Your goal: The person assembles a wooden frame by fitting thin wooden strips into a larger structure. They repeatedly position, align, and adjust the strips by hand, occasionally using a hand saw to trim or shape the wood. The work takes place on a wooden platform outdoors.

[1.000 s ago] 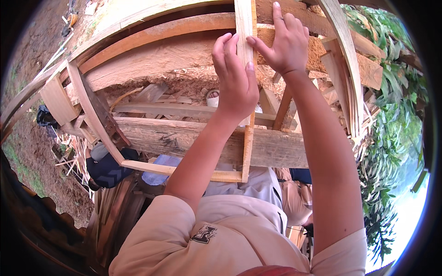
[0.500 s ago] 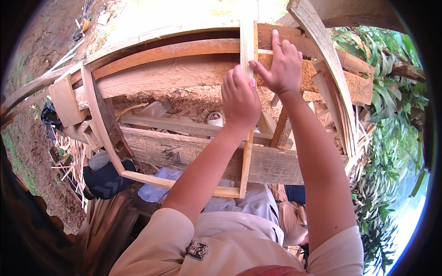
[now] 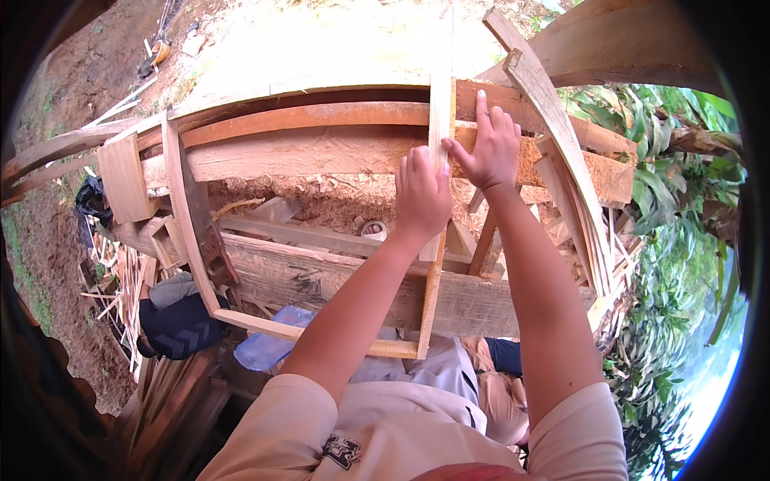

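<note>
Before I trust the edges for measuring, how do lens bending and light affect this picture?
Head view: the long reddish wooden beam bows strongly toward the rim; the sunlit sandy ground is washed out; both hands on the thin pale upright wooden slat look sharp.

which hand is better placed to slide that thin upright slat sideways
Left, probably. The left hand wraps the thin slat in a full grip, while the right hand only presses beside it with spread fingers.
</note>
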`<action>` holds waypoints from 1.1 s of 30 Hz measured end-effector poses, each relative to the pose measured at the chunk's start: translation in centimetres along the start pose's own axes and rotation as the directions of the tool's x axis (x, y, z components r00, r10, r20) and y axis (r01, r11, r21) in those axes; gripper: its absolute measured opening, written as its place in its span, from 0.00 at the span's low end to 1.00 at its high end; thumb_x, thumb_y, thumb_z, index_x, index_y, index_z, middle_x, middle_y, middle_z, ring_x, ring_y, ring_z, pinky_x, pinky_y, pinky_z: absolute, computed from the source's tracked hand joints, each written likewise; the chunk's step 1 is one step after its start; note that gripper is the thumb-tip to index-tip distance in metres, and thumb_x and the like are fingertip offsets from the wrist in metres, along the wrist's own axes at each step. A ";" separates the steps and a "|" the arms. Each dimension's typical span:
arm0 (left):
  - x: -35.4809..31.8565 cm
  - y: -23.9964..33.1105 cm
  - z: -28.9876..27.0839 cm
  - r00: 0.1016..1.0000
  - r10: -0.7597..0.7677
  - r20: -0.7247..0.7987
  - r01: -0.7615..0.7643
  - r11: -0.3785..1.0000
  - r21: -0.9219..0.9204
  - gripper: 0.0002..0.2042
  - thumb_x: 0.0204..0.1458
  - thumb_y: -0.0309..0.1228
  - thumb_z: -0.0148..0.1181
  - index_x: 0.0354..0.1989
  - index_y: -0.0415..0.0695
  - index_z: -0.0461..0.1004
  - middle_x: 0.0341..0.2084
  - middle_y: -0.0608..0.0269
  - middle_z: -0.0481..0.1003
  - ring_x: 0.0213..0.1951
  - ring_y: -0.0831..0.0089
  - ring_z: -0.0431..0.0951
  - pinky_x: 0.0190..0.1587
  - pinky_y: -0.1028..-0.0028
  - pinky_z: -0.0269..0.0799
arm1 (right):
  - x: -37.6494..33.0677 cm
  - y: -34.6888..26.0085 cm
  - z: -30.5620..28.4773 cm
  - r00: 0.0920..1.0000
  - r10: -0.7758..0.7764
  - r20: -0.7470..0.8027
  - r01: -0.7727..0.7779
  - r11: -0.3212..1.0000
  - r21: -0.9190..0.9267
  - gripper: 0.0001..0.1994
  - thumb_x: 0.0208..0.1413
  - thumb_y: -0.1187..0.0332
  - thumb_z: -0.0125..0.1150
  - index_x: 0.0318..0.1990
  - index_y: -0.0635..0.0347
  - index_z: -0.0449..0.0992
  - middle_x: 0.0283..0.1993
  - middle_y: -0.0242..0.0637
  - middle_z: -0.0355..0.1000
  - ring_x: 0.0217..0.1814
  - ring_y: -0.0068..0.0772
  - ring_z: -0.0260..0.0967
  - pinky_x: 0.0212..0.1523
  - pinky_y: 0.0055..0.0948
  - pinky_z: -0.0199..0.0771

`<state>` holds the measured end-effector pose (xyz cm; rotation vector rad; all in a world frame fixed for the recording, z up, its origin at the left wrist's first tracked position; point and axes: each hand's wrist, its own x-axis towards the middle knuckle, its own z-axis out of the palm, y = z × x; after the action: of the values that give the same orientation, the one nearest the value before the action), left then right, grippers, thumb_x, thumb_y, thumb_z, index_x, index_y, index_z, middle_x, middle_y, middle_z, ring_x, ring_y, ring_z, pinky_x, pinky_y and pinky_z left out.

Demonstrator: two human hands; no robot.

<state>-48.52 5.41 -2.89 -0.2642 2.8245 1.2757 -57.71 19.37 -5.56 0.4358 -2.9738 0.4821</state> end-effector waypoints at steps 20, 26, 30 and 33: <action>0.3 -0.4 1.8 0.995 0.070 -0.066 -0.054 0.975 0.217 0.14 0.69 0.35 0.48 0.53 0.35 0.64 0.48 0.48 0.68 0.54 0.55 0.65 0.63 0.51 0.53 | -2.8 0.3 0.0 0.972 0.082 -0.220 -0.063 0.994 0.092 0.38 0.67 0.44 0.57 0.73 0.66 0.67 0.47 0.44 0.73 0.50 0.48 0.71 0.53 0.45 0.68; 0.3 -0.5 1.6 0.983 0.140 -0.117 -0.093 0.936 0.340 0.12 0.69 0.33 0.48 0.50 0.35 0.64 0.47 0.49 0.67 0.54 0.56 0.65 0.64 0.50 0.51 | -16.9 -4.5 -6.6 0.826 0.554 0.105 -0.458 0.551 0.697 0.26 0.74 0.71 0.46 0.76 0.68 0.61 0.49 0.44 0.76 0.45 0.31 0.72 0.51 0.33 0.74; 0.5 -0.9 1.7 0.973 0.184 -0.138 -0.113 0.905 0.411 0.12 0.68 0.33 0.49 0.49 0.35 0.65 0.48 0.48 0.68 0.55 0.55 0.65 0.63 0.50 0.51 | -24.6 -8.2 -6.9 0.763 0.616 0.197 -0.417 0.236 0.878 0.26 0.75 0.80 0.37 0.79 0.65 0.57 0.52 0.42 0.77 0.42 0.22 0.74 0.49 0.25 0.76; 0.0 -0.1 1.8 0.961 0.206 -0.187 -0.097 0.877 0.470 0.13 0.67 0.34 0.51 0.49 0.35 0.66 0.49 0.45 0.72 0.56 0.49 0.70 0.62 0.48 0.58 | -25.6 -10.8 -7.0 0.696 0.663 0.276 -0.444 0.095 0.891 0.27 0.74 0.81 0.37 0.79 0.63 0.55 0.52 0.43 0.78 0.44 0.24 0.76 0.52 0.29 0.78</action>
<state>-48.59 6.64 -4.15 -0.1825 3.2917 0.5813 -29.75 18.59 0.68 -0.7944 -2.1373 2.1839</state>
